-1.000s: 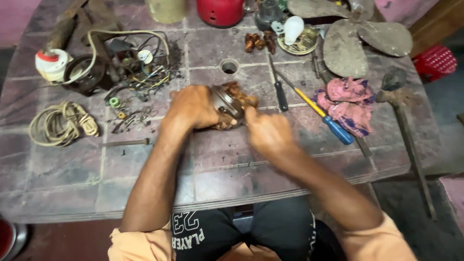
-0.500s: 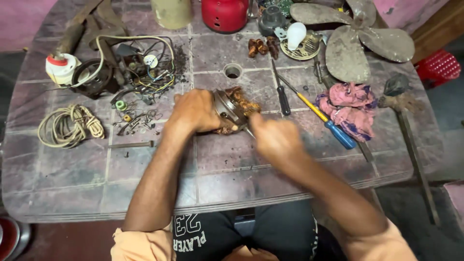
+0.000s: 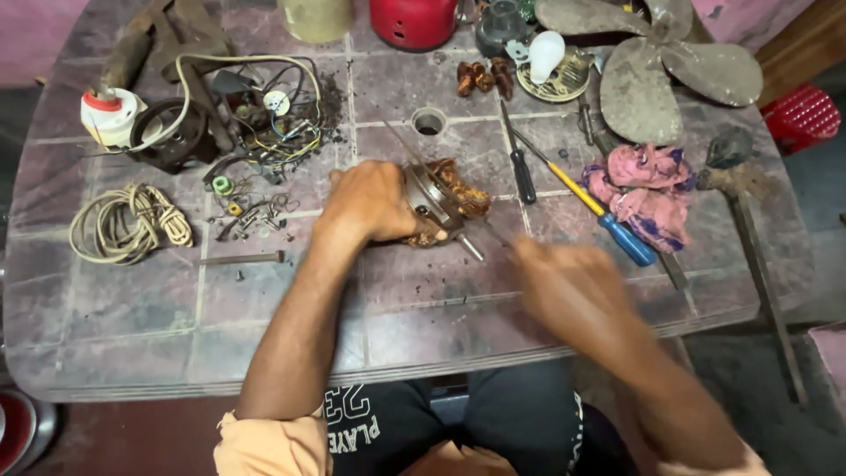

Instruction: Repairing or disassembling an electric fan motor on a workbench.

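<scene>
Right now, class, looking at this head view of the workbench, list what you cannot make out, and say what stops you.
1. Right hand: motion blur; whether it holds anything cannot be told.
2. Motor: its left side is hidden under the left hand.
3. Red canister: cut off by the top edge.
4. Small screws and bits beside the wires: too small to tell apart.
5. Hammer: the handle's end fades into the dark floor.

Soft, even, moderately dim light is falling from above; shadows are lying faint. Right hand (image 3: 577, 295) is smearing with motion blur at lower right; tiled table (image 3: 264, 317) is bowing slightly toward frame edges.
</scene>
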